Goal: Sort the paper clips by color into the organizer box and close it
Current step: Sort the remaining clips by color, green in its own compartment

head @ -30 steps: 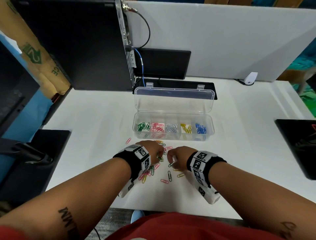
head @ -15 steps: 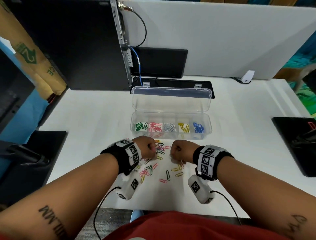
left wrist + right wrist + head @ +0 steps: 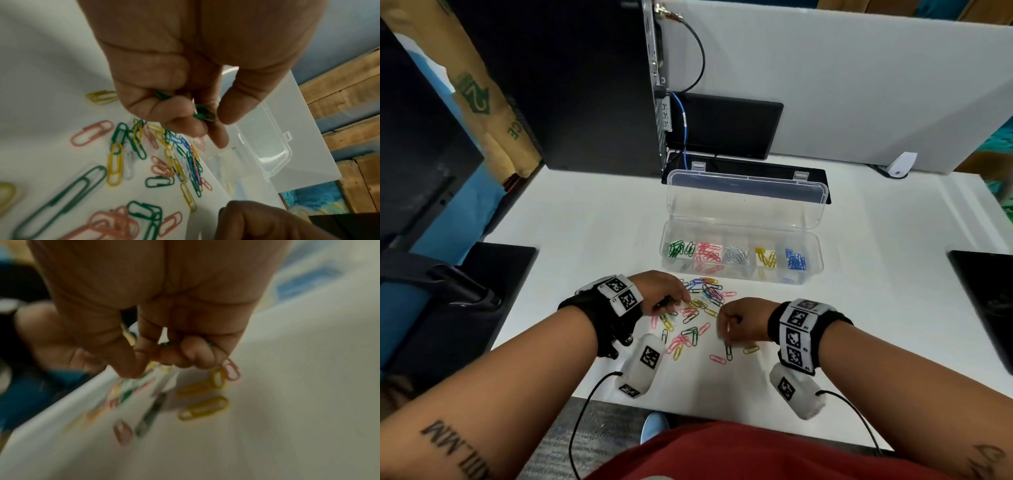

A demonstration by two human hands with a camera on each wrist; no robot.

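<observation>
The clear organizer box [image 3: 742, 274] stands with its lid [image 3: 746, 205] up; its compartments hold green, pink, white, yellow and blue clips from left to right. In front of it lies a loose pile of mixed paper clips [image 3: 697, 310]. My left hand [image 3: 669, 296] hovers at the pile's left edge and pinches green paper clips [image 3: 203, 113] between thumb and curled fingers [image 3: 180, 113]. My right hand [image 3: 736, 325] is curled low over the pile's near right side, just above a dark green clip [image 3: 728, 352]. In the blurred right wrist view, bits of green show inside its curled fingers [image 3: 191, 353].
A black computer tower [image 3: 571, 85] and a black monitor base [image 3: 743, 171] stand behind the box. Black pads lie at the left [image 3: 482, 291] and right [image 3: 983, 298] table edges. A white partition [image 3: 859, 85] closes the back. The table's front edge [image 3: 722, 416] runs close to my body.
My right hand has shifted nearer to me, toward the clips at the pile's near side. The left hand stays at the pile's left, still curled.
</observation>
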